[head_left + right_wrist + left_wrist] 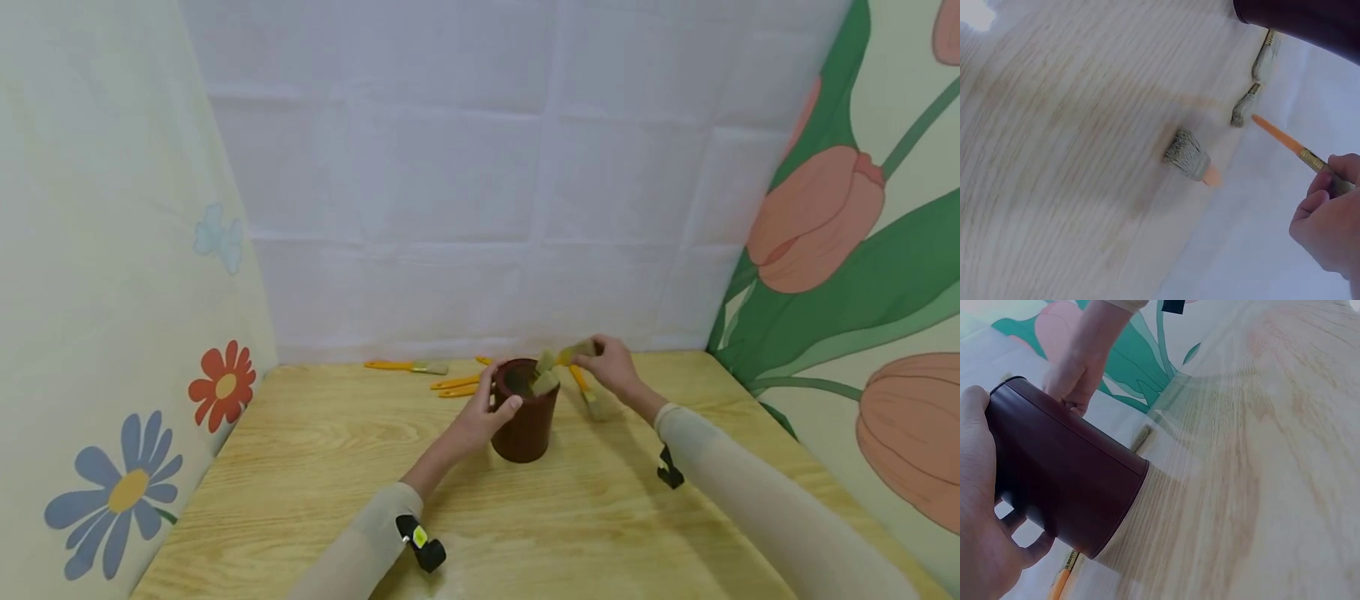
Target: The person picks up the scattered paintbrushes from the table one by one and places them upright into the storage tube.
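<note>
My left hand (pixel 474 421) grips a dark red-brown cylindrical pot (pixel 522 433) that stands upright on the table; in the left wrist view the thumb and fingers wrap round the pot (pixel 1066 462). Paintbrushes (pixel 546 383) lean inside it, pale bristles up at the right rim. Just right of the rim, my right hand (pixel 617 371) pinches another paintbrush. The right wrist view shows that paintbrush (pixel 1279 134) held near its bristles and metal band, its orange handle pointing away from the hand. The tips of its bristles are covered by the fingers.
Loose paintbrushes lie on the wooden table (pixel 322 467): one (pixel 393 366) at the back left, two handles (pixel 457 384) left of the pot, one (pixel 583 387) right of it under my right hand. A white cloth (pixel 450 183) hangs behind; flowered cloths flank both sides.
</note>
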Demonstrator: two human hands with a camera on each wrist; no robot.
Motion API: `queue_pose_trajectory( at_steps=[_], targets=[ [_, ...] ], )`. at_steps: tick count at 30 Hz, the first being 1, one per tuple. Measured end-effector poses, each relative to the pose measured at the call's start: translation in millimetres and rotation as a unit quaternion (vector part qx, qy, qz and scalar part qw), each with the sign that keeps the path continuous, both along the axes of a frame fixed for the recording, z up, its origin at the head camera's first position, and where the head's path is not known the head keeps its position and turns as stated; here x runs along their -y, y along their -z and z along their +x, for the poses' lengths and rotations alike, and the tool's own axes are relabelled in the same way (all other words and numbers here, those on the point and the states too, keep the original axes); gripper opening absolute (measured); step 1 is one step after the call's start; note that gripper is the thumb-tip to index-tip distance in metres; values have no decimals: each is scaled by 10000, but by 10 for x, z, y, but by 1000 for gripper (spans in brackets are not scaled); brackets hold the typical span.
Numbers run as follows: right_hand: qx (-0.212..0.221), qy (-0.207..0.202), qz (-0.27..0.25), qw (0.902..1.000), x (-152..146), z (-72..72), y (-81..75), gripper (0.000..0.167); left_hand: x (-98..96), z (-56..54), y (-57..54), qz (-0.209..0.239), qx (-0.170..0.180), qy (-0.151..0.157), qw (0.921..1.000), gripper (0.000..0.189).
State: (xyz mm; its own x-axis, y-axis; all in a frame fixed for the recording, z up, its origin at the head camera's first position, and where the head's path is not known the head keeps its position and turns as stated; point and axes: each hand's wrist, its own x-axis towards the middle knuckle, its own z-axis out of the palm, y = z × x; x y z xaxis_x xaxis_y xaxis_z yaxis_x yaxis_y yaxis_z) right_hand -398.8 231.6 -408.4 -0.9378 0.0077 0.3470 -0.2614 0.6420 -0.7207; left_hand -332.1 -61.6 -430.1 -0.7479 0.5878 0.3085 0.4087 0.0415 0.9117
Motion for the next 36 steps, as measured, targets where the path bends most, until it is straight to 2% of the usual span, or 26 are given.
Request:
queue_pose_trajectory(
  at_steps=[6,10,15,23,30,36],
  targets=[
    [-230,89,182,9995,-17,46,-68,21,1,-36,33,-66,97,-6,9999,72],
    [-303,101,71,9995,-19,72,-101,20,4,-41,45,-58,75,-18,10000,72],
    [-797,71,-95,9967,-36,89,-212,19,9,-29,35,-138,40,-32,9999,72],
    [-1510,-118,-425,9876,-18,179,-540,21,0,-46,36,-43,49,-86,9999,72],
    [-2228,-61,-724,9721,-32,266,-893,27,-20,-48,52,62,23,-91,9999,71],
    [-2445,0,-1052,9639,69,386,-1189,28,-20,-38,44,71,71,-60,9999,70]
  ],
)
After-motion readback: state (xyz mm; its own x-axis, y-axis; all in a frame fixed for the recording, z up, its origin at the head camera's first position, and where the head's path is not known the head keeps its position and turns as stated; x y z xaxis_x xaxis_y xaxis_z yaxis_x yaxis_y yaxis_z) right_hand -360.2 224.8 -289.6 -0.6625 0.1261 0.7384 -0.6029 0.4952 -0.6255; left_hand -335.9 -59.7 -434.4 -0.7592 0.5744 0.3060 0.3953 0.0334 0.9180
